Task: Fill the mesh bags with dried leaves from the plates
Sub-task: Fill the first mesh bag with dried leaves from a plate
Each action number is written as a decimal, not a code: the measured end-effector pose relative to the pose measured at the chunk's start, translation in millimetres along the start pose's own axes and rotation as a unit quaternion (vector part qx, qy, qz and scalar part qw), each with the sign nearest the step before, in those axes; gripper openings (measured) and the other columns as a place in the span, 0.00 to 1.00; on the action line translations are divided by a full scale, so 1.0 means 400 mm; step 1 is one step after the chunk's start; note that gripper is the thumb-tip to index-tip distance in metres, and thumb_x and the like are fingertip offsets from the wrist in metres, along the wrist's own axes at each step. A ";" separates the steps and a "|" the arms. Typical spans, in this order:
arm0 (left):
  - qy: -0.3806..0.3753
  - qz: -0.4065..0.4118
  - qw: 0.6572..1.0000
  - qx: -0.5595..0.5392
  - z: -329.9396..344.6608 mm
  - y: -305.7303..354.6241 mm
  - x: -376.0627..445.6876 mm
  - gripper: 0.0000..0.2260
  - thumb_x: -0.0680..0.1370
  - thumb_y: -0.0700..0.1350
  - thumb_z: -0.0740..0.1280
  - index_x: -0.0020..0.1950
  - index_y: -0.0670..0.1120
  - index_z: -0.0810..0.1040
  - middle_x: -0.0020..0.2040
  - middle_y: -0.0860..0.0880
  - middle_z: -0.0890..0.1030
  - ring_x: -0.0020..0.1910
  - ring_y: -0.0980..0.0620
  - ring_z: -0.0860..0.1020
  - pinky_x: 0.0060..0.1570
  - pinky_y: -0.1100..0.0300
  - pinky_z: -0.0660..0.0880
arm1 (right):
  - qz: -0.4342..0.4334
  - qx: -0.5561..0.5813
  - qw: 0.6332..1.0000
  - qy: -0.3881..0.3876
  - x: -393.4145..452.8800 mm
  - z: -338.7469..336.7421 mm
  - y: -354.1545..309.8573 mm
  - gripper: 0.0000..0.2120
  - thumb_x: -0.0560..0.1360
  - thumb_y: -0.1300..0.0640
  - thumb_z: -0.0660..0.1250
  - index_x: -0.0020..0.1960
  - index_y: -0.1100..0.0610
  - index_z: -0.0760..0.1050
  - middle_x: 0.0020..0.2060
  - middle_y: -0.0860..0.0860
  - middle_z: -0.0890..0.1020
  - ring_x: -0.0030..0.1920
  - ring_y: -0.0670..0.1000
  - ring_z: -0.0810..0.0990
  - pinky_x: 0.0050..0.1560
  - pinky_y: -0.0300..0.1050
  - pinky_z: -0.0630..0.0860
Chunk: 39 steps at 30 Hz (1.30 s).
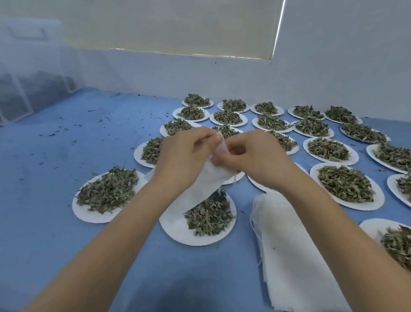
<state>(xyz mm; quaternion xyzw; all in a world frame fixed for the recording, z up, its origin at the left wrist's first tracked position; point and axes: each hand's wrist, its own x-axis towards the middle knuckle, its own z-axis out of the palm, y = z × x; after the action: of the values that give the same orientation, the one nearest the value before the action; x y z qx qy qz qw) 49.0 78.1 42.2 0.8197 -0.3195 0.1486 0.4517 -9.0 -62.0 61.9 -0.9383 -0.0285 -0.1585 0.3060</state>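
I hold one white mesh bag [206, 184] above the blue surface, its top edge pinched between both hands. My left hand [182, 154] grips the bag's left side and my right hand [253, 157] pinches the top edge from the right. The bag hangs down over a white plate [176, 230] that carries a heap of dried green leaves [208, 214]. Another leaf-laden plate [84, 211] lies to the left. A stack of flat white mesh bags [292, 256] rests under my right forearm.
Several more white plates heaped with dried leaves [345, 184] cover the blue surface to the far wall and right edge. Loose leaf crumbs [64, 130] are scattered at left. White-framed mesh trays [9, 101] stand at far left under a net.
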 end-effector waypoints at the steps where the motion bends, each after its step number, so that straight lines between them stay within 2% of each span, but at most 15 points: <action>1: 0.001 0.001 1.000 0.000 -0.001 -0.002 0.001 0.07 0.78 0.51 0.64 0.43 0.56 0.80 0.34 0.56 0.79 0.37 0.65 0.73 0.36 0.74 0.65 | 0.004 0.002 1.000 -0.007 0.004 0.003 -0.001 0.12 0.73 0.52 0.68 0.38 0.60 0.80 0.22 0.48 0.71 0.25 0.43 0.66 0.27 0.35 0.61; 3: 0.000 0.003 1.000 0.006 -0.001 -0.005 0.004 0.07 0.78 0.52 0.64 0.42 0.57 0.80 0.36 0.56 0.80 0.39 0.66 0.74 0.38 0.74 0.66 | 0.017 -0.008 1.000 -0.023 0.014 0.003 -0.005 0.14 0.75 0.52 0.66 0.38 0.61 0.78 0.21 0.48 0.69 0.25 0.45 0.67 0.27 0.37 0.62; 7: -0.002 0.002 1.000 -0.008 -0.001 -0.010 0.015 0.07 0.78 0.51 0.63 0.47 0.54 0.82 0.38 0.60 0.79 0.39 0.73 0.73 0.39 0.78 0.65 | 0.027 0.013 0.999 -0.026 0.030 -0.008 -0.010 0.19 0.74 0.50 0.66 0.33 0.64 0.71 0.21 0.47 0.59 0.22 0.46 0.57 0.23 0.37 0.53; 9: -0.002 -0.001 1.000 -0.022 -0.005 -0.009 0.021 0.07 0.78 0.52 0.63 0.45 0.55 0.81 0.37 0.59 0.81 0.40 0.69 0.74 0.39 0.76 0.66 | 0.022 0.032 0.999 -0.011 0.035 -0.011 -0.010 0.16 0.74 0.51 0.67 0.34 0.62 0.77 0.19 0.48 0.64 0.22 0.45 0.60 0.24 0.35 0.54; 10: -0.004 0.002 1.000 -0.028 -0.006 -0.009 0.024 0.08 0.78 0.52 0.63 0.43 0.57 0.81 0.38 0.58 0.81 0.40 0.66 0.75 0.39 0.74 0.67 | 0.018 0.034 0.999 -0.004 0.037 -0.010 -0.009 0.13 0.74 0.52 0.67 0.37 0.60 0.81 0.20 0.49 0.70 0.23 0.45 0.63 0.26 0.36 0.58; 12: -0.005 0.012 0.999 -0.035 -0.006 -0.009 0.028 0.08 0.78 0.52 0.63 0.41 0.59 0.80 0.39 0.57 0.82 0.42 0.61 0.77 0.43 0.68 0.69 | 0.014 0.032 0.999 0.001 0.041 -0.008 -0.006 0.09 0.74 0.53 0.67 0.42 0.56 0.83 0.31 0.55 0.81 0.30 0.51 0.73 0.32 0.40 0.65; 19: 0.003 0.011 0.998 -0.060 0.004 -0.013 0.047 0.09 0.78 0.51 0.63 0.41 0.65 0.76 0.39 0.64 0.80 0.43 0.64 0.77 0.44 0.67 0.71 | 0.003 0.052 0.998 -0.036 0.055 -0.014 0.011 0.07 0.74 0.61 0.64 0.47 0.56 0.81 0.38 0.60 0.83 0.35 0.57 0.77 0.37 0.47 0.72; 22: -0.019 -0.002 0.996 -0.087 0.004 -0.022 0.060 0.07 0.79 0.49 0.62 0.48 0.59 0.78 0.44 0.60 0.81 0.47 0.60 0.77 0.48 0.62 0.73 | 0.002 0.102 0.993 -0.054 0.055 -0.009 0.010 0.08 0.74 0.61 0.63 0.47 0.57 0.80 0.30 0.58 0.76 0.29 0.47 0.70 0.33 0.39 0.66; 24: -0.029 -0.001 0.997 -0.074 0.002 -0.024 0.062 0.08 0.80 0.48 0.60 0.54 0.55 0.78 0.50 0.58 0.80 0.50 0.63 0.76 0.51 0.65 0.71 | 0.040 0.160 0.984 -0.070 0.060 -0.009 0.010 0.11 0.75 0.60 0.61 0.51 0.51 0.80 0.32 0.52 0.76 0.29 0.42 0.71 0.25 0.33 0.63; 27: 0.025 0.090 0.990 0.102 -0.007 -0.030 0.047 0.20 0.75 0.49 0.61 0.66 0.47 0.71 0.64 0.50 0.73 0.63 0.54 0.68 0.63 0.59 0.60 | 0.127 0.300 0.937 -0.124 0.069 -0.005 0.015 0.16 0.77 0.59 0.57 0.57 0.41 0.74 0.35 0.46 0.80 0.40 0.47 0.77 0.21 0.33 0.61; 30: -0.021 0.178 0.967 0.182 -0.006 -0.036 0.022 0.37 0.66 0.56 0.66 0.71 0.42 0.63 0.69 0.46 0.67 0.68 0.49 0.62 0.68 0.55 0.52 | 0.151 0.456 0.863 -0.153 0.074 0.000 0.019 0.17 0.79 0.56 0.53 0.66 0.49 0.68 0.38 0.51 0.80 0.44 0.51 0.78 0.20 0.35 0.62; 32: -0.051 0.177 0.953 0.239 0.005 -0.045 0.015 0.46 0.64 0.61 0.71 0.73 0.39 0.58 0.70 0.44 0.64 0.70 0.48 0.60 0.71 0.51 0.49 | 0.137 0.501 0.835 -0.183 0.074 0.008 0.016 0.16 0.80 0.56 0.50 0.64 0.49 0.70 0.44 0.55 0.80 0.44 0.52 0.78 0.19 0.35 0.62; 34: -0.027 0.174 0.944 0.280 0.014 -0.056 0.019 0.45 0.65 0.56 0.74 0.73 0.37 0.58 0.68 0.42 0.68 0.69 0.44 0.64 0.71 0.46 0.51 | 0.139 0.537 0.806 -0.206 0.074 0.014 0.012 0.14 0.79 0.56 0.49 0.58 0.49 0.71 0.49 0.59 0.77 0.44 0.53 0.76 0.18 0.35 0.62; 36: 0.013 0.191 0.936 0.297 0.015 -0.068 0.026 0.37 0.65 0.42 0.73 0.70 0.34 0.63 0.62 0.39 0.73 0.64 0.41 0.71 0.69 0.44 0.56 | 0.145 0.565 0.780 -0.225 0.073 0.020 0.013 0.12 0.79 0.56 0.49 0.57 0.51 0.70 0.49 0.60 0.77 0.40 0.52 0.78 0.17 0.34 0.62; 39: 0.032 0.235 0.935 0.263 0.007 -0.095 0.033 0.30 0.63 0.34 0.68 0.65 0.33 0.69 0.56 0.38 0.77 0.56 0.41 0.74 0.65 0.49 0.62 | 0.146 0.585 0.762 -0.237 0.068 0.021 0.018 0.14 0.77 0.54 0.53 0.59 0.56 0.69 0.47 0.59 0.81 0.39 0.51 0.81 0.15 0.32 0.61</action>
<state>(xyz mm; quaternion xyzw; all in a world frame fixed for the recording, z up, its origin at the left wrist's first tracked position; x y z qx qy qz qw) 83.6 85.5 23.2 0.8054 -0.4380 0.3557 0.1817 20.3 -64.0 59.9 -0.5774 -0.0505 0.1632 0.7984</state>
